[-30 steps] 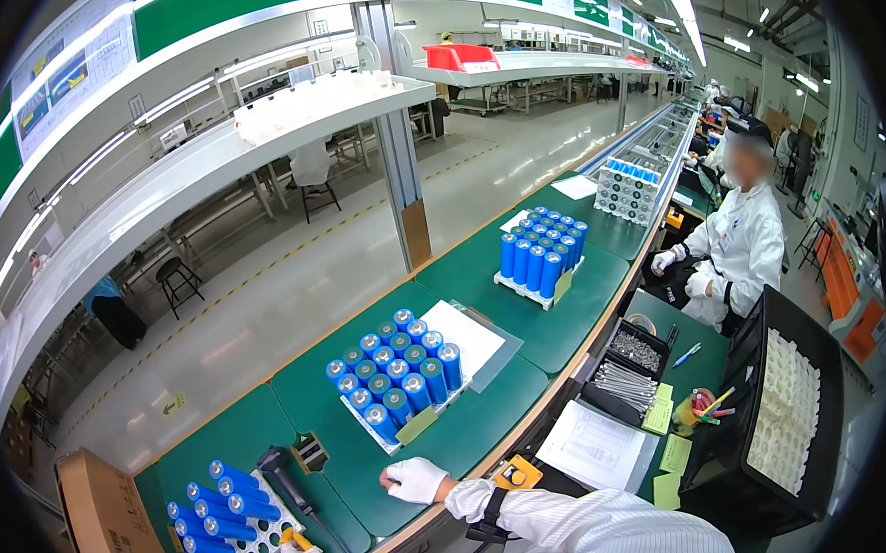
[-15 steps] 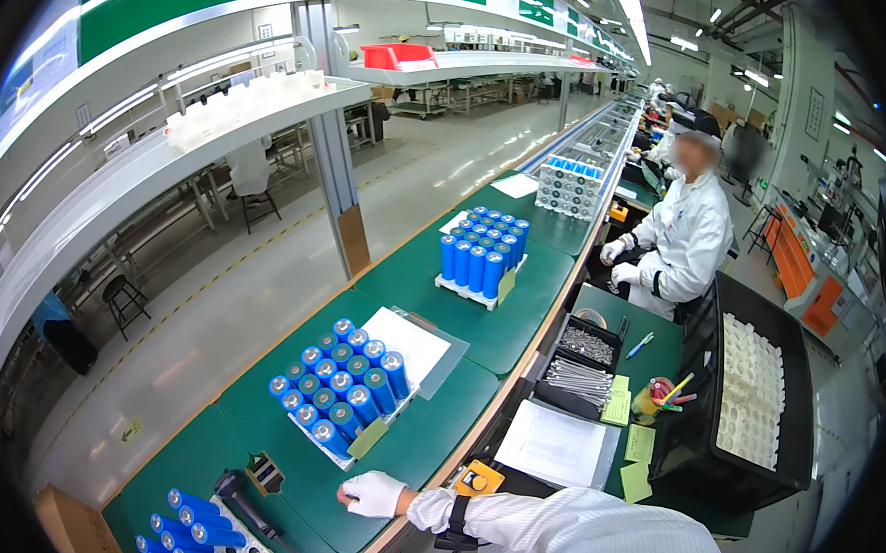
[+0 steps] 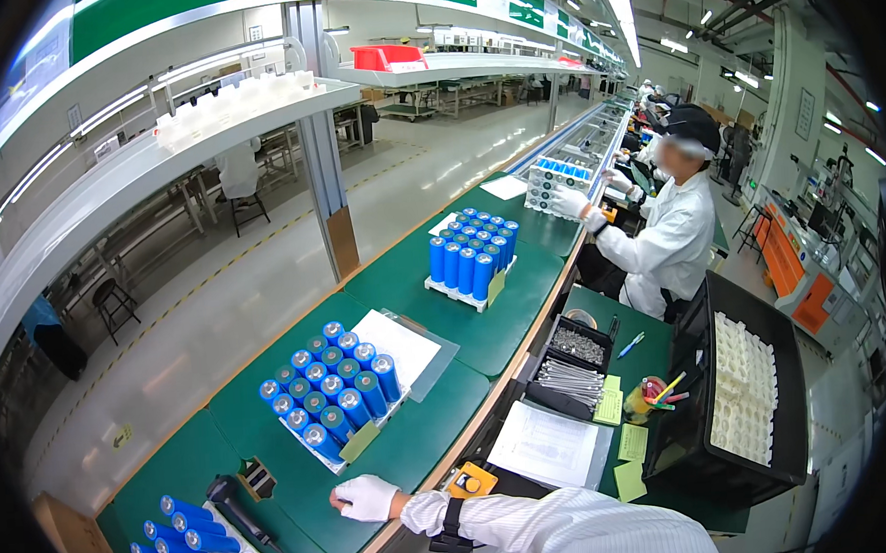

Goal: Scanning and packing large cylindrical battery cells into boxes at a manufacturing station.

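Our right hand in a white glove (image 3: 366,497) lies flat and loose on the green table mat (image 3: 422,443), holding nothing. The white tray of blue round battery tubes (image 3: 331,394) stands just above our right hand, not touching. We cannot tell what our left hand does.

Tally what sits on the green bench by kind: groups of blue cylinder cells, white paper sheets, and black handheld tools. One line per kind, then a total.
Groups of blue cylinder cells: 3 (near group, middle group, far group)
White paper sheets: 3 (beside the middle group, behind the far group, far sheet)
Black handheld tools: 1
Total: 7
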{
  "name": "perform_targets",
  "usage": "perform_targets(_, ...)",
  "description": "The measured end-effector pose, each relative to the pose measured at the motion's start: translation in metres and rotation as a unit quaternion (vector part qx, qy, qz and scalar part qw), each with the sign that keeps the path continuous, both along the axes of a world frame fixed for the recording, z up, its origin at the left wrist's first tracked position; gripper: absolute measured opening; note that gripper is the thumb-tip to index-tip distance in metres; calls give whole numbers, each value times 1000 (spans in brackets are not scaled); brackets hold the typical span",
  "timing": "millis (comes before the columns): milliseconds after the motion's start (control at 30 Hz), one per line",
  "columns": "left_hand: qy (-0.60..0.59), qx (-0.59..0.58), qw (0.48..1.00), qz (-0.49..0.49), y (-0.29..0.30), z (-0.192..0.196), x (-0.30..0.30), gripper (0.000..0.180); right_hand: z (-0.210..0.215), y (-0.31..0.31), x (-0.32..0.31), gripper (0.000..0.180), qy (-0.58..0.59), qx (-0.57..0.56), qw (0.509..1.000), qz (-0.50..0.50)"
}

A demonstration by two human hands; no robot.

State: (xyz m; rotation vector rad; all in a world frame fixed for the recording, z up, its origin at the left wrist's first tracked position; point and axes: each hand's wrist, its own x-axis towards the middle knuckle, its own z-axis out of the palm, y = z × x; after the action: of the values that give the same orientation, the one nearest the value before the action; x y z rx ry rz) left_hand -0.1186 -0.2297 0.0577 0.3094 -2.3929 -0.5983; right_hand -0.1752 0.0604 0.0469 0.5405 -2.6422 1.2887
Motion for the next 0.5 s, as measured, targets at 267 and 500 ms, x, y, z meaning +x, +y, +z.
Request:
perform_targets(267,-4,26,1000,-6,3,4,1,22,-2,-1,-1,14,-18,-25,1000,-3)
perform_targets(500,-33,23,999,9,5,7,2,22,0,0,3,15,-10,-29,999,-15)
